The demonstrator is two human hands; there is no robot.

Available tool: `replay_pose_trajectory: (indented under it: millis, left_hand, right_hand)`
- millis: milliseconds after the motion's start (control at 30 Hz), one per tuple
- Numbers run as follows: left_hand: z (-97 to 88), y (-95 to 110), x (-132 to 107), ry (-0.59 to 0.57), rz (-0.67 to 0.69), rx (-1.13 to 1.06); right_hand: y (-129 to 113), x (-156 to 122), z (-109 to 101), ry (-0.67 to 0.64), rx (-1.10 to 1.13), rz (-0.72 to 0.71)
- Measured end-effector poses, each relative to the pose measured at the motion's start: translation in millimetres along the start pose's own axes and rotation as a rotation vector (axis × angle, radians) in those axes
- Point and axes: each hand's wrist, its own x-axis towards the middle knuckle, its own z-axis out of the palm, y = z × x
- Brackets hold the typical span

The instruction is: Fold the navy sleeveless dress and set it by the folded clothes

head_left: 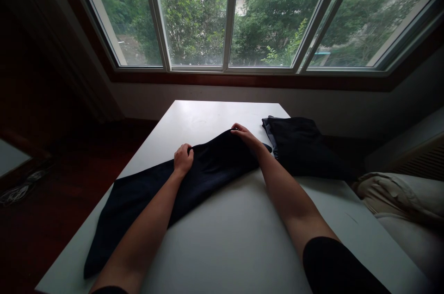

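A long dark navy garment, which looks like a pair of trousers folded lengthwise, lies slantwise across the white table. My left hand is closed over its far edge near the middle, fingers curled round the cloth. Further right, my right hand pinches the same far edge, lifting it slightly. The wide end of the trousers spreads toward the table's near left edge. Part of the cloth is hidden under my left forearm, and the right end passes behind my right wrist.
A stack of folded dark clothes sits at the table's right side, close to the trousers' right end. Beige bedding or cloth lies beyond the right edge. Windows stand behind the table. Coiled cables rest on the floor at left.
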Motion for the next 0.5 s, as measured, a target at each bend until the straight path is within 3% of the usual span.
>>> replay_pose_trajectory:
  millis: [167, 267, 367, 500]
  left_hand:
    - [0.1, 0.4, -0.5, 0.015, 0.002, -0.023]
    - [0.7, -0.1, -0.7, 0.014, -0.008, -0.011]
    - [2.3, -0.9, -0.8, 0.002, -0.022, 0.02]
    - [5.2, -2.1, -0.9, -0.006, -0.042, 0.064]
  right_hand:
    - [-10.1, -6.3, -7.1, -0.08, 0.134, 0.063]
    - [3.9, 0.5, -8.4, -0.051, 0.141, 0.134]
    - [24.2, 11.7, -5.2, 0.036, 0.003, 0.198]
    - [43.7, 25.5, 2.6, 0.191, -0.236, 0.031]
